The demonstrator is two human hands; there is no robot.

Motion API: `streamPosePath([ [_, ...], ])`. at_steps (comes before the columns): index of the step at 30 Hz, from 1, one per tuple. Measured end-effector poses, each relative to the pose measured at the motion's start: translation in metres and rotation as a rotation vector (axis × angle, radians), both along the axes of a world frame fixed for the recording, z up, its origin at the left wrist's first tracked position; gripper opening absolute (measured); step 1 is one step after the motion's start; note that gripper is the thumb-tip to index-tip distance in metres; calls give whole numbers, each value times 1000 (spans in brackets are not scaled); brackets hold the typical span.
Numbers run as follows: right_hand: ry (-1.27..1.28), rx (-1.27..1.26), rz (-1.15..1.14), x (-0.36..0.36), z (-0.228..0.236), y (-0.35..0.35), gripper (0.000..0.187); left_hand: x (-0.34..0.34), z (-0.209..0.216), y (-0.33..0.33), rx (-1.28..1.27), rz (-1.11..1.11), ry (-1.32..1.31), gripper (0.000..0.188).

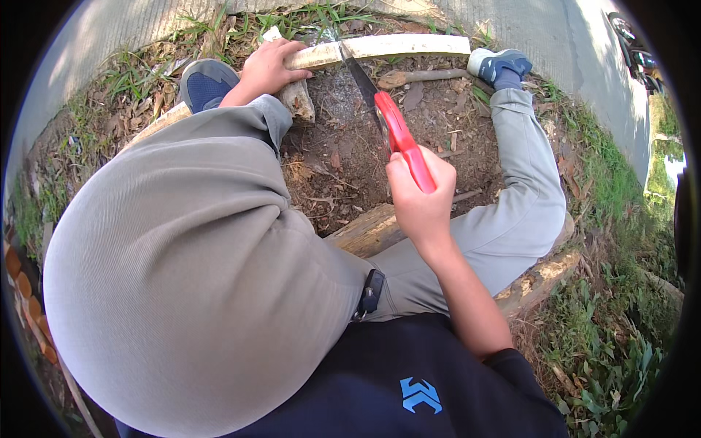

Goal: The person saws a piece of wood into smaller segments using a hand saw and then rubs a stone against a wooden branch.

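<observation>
A pale, slightly curved strip of wood (409, 45) lies crosswise between my feet at the top of the head view. My left hand (269, 71) grips its left end, the thumb along the near side. My right hand (423, 193) is closed around the red handle (400, 130) of a handsaw. The dark saw blade (359, 75) points away from me and meets the strip right of my left hand. A short piece of rough wood (298, 101) sits under the left end. The blade's tip is hard to make out.
My left shoe (208, 84) and right shoe (501, 66) flank the work. A stick (423, 76) lies just nearer than the strip. Logs (376, 228) lie beneath my legs. Beyond are grass and a concrete pavement (522, 25); a motorbike (637, 52) stands far right.
</observation>
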State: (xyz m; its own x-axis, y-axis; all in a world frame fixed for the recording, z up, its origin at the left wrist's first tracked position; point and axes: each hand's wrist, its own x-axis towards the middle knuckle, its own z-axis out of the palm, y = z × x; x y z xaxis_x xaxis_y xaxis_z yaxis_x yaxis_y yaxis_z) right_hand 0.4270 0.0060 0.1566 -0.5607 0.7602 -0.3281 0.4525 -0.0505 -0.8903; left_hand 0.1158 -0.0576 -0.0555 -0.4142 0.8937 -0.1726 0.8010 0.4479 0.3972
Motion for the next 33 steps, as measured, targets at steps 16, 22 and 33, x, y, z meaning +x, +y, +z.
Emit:
streamPosePath([
  [16,-33,-71,84,22,9,-4,25,-3,1,8,62,1,-23,61],
  [22,86,-575,234,22,35,10,30,1,7,4,16,18,-23,60],
  [33,155,-540,34,45,20,7,33,-1,4,3,56,-3,-26,59],
])
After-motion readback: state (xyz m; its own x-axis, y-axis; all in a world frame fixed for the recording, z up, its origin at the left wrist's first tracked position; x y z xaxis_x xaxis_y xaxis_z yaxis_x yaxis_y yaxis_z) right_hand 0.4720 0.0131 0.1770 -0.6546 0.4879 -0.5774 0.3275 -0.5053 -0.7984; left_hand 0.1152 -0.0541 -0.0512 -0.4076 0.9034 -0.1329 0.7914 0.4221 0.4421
